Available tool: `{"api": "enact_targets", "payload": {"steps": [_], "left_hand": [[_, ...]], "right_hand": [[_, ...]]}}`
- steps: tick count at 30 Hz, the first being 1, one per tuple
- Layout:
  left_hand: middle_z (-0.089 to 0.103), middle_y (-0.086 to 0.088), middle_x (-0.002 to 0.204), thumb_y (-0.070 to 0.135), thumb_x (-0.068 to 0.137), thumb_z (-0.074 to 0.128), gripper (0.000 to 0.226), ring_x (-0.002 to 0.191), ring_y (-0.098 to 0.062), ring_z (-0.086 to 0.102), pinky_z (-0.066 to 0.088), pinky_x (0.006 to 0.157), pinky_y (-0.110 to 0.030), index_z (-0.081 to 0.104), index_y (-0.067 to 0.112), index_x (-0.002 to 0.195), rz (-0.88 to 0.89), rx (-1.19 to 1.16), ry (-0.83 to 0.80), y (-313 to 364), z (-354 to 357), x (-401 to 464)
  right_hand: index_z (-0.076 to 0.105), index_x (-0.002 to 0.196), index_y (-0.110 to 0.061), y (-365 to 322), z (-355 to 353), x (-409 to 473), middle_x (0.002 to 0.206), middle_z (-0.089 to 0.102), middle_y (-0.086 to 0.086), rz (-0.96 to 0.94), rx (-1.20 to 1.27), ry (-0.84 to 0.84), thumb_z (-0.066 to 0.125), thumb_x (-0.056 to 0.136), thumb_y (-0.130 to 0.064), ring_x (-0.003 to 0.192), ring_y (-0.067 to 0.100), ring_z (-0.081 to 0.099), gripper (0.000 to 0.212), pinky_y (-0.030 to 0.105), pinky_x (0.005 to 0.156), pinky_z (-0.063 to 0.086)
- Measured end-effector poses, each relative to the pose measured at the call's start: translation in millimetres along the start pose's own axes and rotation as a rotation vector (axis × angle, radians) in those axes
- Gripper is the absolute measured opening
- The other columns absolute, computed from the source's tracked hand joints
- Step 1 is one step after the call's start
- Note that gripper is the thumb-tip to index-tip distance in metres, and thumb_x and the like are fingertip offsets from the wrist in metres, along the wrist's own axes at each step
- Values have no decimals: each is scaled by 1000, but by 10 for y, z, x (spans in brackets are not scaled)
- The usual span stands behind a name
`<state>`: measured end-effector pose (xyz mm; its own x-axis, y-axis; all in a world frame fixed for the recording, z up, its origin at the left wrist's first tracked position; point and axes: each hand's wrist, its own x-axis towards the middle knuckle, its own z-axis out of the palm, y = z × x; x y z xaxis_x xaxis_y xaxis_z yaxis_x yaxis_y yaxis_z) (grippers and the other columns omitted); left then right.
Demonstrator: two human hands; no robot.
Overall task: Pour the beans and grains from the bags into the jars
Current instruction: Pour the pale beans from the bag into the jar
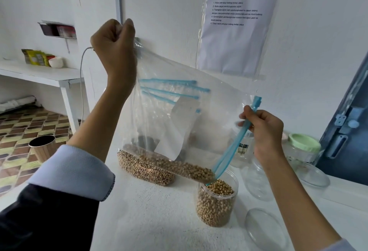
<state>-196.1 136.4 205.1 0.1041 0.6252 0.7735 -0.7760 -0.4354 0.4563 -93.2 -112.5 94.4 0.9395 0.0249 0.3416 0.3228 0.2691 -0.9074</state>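
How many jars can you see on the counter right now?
3: a bean-filled jar under the bag's mouth, a labelled clear jar behind the right hand, a green-lidded jar far right. Others may be hidden behind the bag.

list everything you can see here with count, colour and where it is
zip bag: 1, clear with blue zip, held tilted above the open jar
soybeans: many, tan, in the held bag's low corner and in the open jar
open jar: 1, clear, on the white counter, mostly full
bean bag: 1, clear with tan-brown beans, lying on the counter behind the jar
empty jars: at least 2, clear, right of the open jar
green-lidded jar: 1, clear, far right
clear lid: 1, near edge
instruction sheet: 1, white, on the wall
bin: 1, on the floor at left
left hand: grips the bag's upper corner
right hand: pinches the blue zip
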Motion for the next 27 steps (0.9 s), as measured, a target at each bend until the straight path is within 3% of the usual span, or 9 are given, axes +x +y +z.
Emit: {"api": "enact_targets", "payload": {"steps": [8,11,15,22,27], "left_hand": [[20,-18,52,13,74,60,44,45,-47,25,20,39,-49,21,18,53,12,12,3,-51,-13,3],[21,-22,50,13,74,59,44,45,-47,25,20,39,-50,20,16,56,10,11,9,-77,-11,-11],[20,-16,54,14,73,60,44,45,-47,25,19,42,-48,21,17,54,13,-1,19,-98,-12,-12],[21,-22,51,17,73,60,44,47,-45,22,20,40,-46,21,20,51,-37,-5,24,-147,20,-47],[22,-23,50,13,75,60,45,45,-45,22,22,46,-35,20,18,54,-49,-24,21,-189,0,-59]], "right_hand": [[64,72,-8,-65,-51,62,59,68,-6,3,33,-26,68,86,-13,51,9,62,15,16,58,52],[65,73,-8,-61,-51,57,61,67,-4,22,-20,-108,68,86,-14,52,11,62,15,21,64,56],[65,73,-8,-65,-113,65,62,68,-4,36,1,-80,68,86,-15,51,10,61,15,18,59,52],[63,70,-8,-87,-121,59,58,67,-4,19,12,-58,68,85,-12,47,9,60,17,18,58,52],[63,69,-7,-97,-146,57,56,66,-5,21,13,-40,68,85,-12,45,8,58,17,18,57,53]]}}
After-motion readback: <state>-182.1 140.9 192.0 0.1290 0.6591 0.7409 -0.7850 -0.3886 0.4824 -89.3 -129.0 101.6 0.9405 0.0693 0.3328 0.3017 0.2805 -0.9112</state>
